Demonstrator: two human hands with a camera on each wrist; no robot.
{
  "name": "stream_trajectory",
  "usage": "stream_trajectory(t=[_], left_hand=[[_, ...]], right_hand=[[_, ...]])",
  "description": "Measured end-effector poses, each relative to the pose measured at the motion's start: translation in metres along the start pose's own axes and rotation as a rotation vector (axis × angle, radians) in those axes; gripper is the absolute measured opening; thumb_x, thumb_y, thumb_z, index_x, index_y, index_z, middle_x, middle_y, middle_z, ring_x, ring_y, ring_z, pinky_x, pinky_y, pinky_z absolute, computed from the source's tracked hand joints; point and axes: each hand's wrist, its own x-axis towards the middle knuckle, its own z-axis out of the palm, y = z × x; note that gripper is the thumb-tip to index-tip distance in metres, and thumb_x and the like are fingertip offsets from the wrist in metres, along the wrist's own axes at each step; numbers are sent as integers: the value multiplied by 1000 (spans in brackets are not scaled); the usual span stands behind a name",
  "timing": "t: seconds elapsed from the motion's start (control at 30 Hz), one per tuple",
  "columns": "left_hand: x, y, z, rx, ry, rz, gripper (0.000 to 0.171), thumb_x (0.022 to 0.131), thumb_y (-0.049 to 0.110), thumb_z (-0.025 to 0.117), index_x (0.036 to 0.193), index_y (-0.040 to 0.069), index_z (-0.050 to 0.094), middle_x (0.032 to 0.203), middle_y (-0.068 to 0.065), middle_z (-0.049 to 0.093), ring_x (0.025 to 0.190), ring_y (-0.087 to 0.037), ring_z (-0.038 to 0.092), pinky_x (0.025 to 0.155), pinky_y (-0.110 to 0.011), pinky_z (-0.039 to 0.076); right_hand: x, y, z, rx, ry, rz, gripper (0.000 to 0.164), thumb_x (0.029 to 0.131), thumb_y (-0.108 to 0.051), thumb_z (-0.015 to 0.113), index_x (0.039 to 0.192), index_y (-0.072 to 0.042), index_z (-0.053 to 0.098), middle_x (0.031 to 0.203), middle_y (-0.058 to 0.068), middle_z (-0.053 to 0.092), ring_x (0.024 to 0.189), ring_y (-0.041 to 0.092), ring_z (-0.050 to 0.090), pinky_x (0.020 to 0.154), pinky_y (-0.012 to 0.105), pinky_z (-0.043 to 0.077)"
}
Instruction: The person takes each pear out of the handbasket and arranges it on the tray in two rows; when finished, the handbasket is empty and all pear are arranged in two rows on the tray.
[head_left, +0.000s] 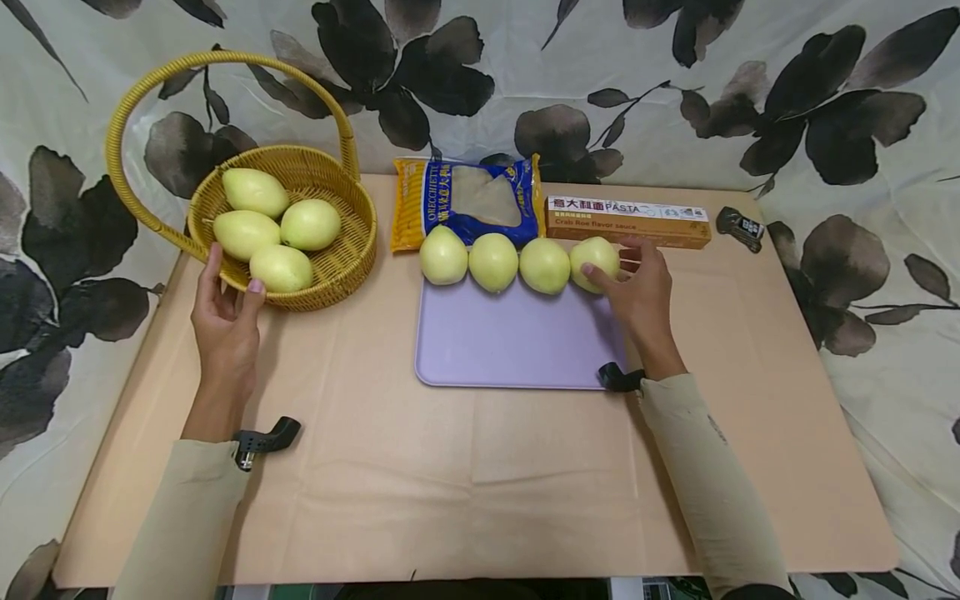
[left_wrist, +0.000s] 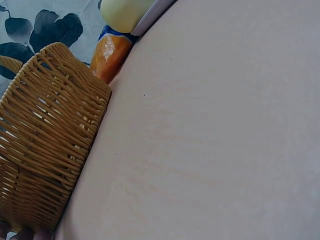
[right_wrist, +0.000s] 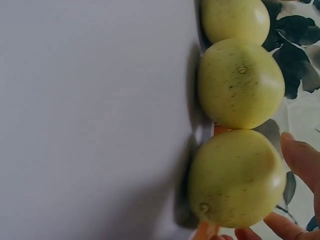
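A yellow wicker basket (head_left: 348,275) with a tall handle stands at the left, several pale yellow-green fruits (head_left: 255,192) in it. Against its front left side rests my left hand (head_left: 227,333), fingers mostly straight; a few fingertips show at the basket's base in the left wrist view. More such fruits form a row along the back edge of a lilac tray (head_left: 517,342). Around the rightmost fruit (head_left: 592,260) my right hand (head_left: 641,287) has its thumb and fingers spread. In the right wrist view a narrow gap shows between the thumb and that speckled fruit (right_wrist: 237,180).
Behind the row lie an orange-and-blue bag of orecchiette pasta (head_left: 483,196) and a long pasta box (head_left: 626,223). A small black packet (head_left: 740,229) sits at the table's back right corner. Floral cloth (head_left: 885,275) surrounds the tan table (head_left: 465,483).
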Motion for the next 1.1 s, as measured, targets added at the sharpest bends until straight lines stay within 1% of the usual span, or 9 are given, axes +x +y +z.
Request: stream_trajectory(t=[0.07,0.17,0.3,0.4,0.53,0.67,0.8,1.03,1.1], left_hand=[[0,-1,0,0,-2,6,78,104,2,64,168,31,30,178,2,19,164,-12,21,128,-18,31],[1,0,0,5,-5,6,78,104,3,64,169,31,29,178,3,17,165,-12,20,128,-18,30],[1,0,0,10,-9,-2,78,105,5,63,169,32,28,179,4,15,165,-12,18,128,-18,30],[1,0,0,-1,-10,-4,78,105,5,64,169,32,29,178,3,16,165,-12,19,128,-18,31],[1,0,0,-6,-13,3,78,104,4,64,169,31,29,178,3,17,164,-12,22,127,-18,32],[1,0,-1,6,-11,2,77,105,5,64,169,31,29,178,3,18,164,-12,22,127,-18,32],[2,0,-1,10,-3,-5,77,105,5,64,168,32,30,178,3,18,164,-12,22,127,-17,32],[1,-1,-1,4,0,2,78,104,3,63,169,31,30,178,1,18,164,-12,23,127,-17,33],[1,-1,-1,2,0,5,78,104,2,63,169,30,30,178,1,17,164,-12,23,127,-18,32]], right_hand=[[-3,-6,-1,-13,22,-18,76,91,-36,87,150,-6,50,149,18,54,136,34,55,115,46,53],[-7,-19,0,1,74,-90,73,90,-36,88,148,-8,54,149,14,56,138,32,53,120,45,48],[-14,-45,10,78,117,-271,68,87,-32,90,144,-10,60,146,9,61,137,24,54,122,42,46],[-19,-68,22,121,90,-411,66,86,-32,91,142,-11,62,144,6,63,137,18,55,121,38,46],[-27,-99,42,171,18,-542,66,86,-32,92,141,-10,63,143,6,64,135,14,56,119,31,47],[-32,-125,65,213,-78,-611,65,87,-32,91,142,-11,63,144,6,63,135,16,57,119,28,47],[-36,-146,92,241,-184,-645,65,88,-33,90,143,-12,63,144,4,63,134,16,58,117,21,47],[-36,-177,146,238,-357,-672,67,88,-33,90,146,-14,61,148,3,62,134,19,58,113,22,49],[-34,-186,161,231,-394,-667,67,89,-35,89,146,-15,61,149,2,61,134,16,57,112,22,50]])
